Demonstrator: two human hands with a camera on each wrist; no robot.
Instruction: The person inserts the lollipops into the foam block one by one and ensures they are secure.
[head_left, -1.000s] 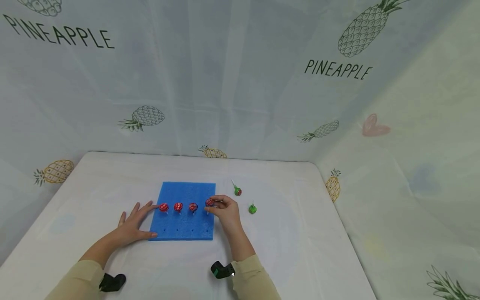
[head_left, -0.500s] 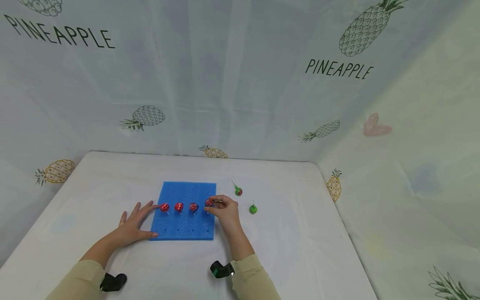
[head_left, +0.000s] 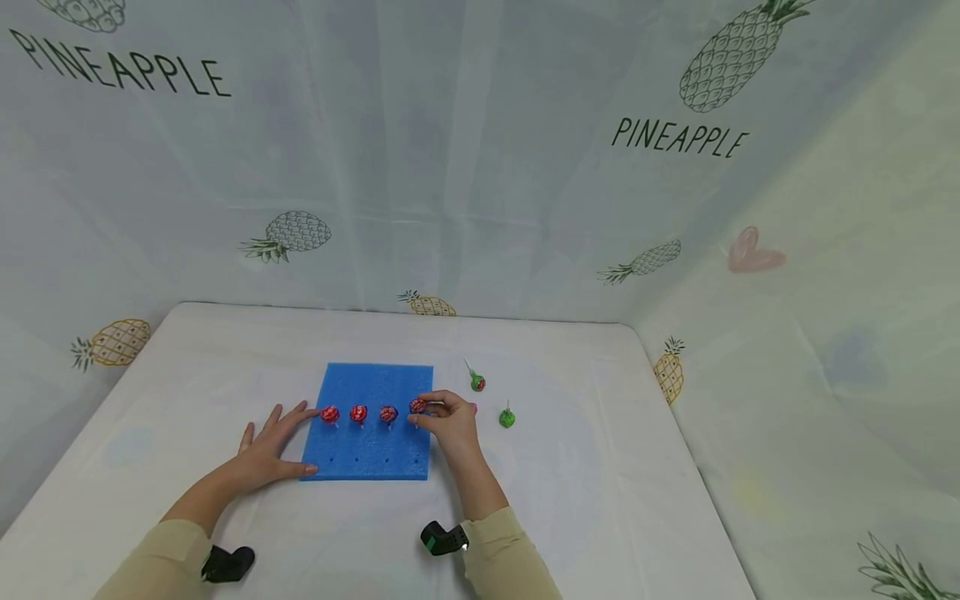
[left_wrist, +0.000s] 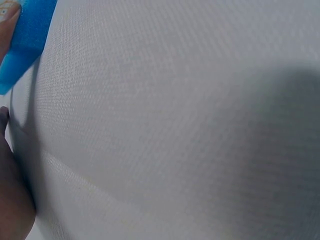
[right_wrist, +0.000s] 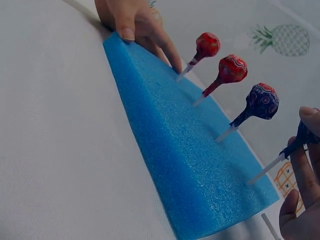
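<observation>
A blue foam board (head_left: 375, 383) lies on the table, with a row of lollipops standing in it by their sticks. Two have red wrappers, the left one (head_left: 330, 414) and its neighbour (head_left: 359, 413); the third, a dark blue and red lollipop (right_wrist: 263, 101), stands to their right. At the row's right end my right hand (head_left: 455, 425) pinches the wrapped head of another dark blue lollipop (right_wrist: 306, 136), whose white stick meets the foam. My left hand (head_left: 258, 462) is spread, its thumb and fingertips resting on the board's left edge; only parts of it show in the left wrist view.
Two green lollipops lie right of the board, one farther back (head_left: 477, 382) and one nearer (head_left: 507, 417). A row of small holes (head_left: 387, 460) runs along the board's front. The white-covered table (head_left: 600, 467) meets a pineapple-print curtain (head_left: 480, 167) behind.
</observation>
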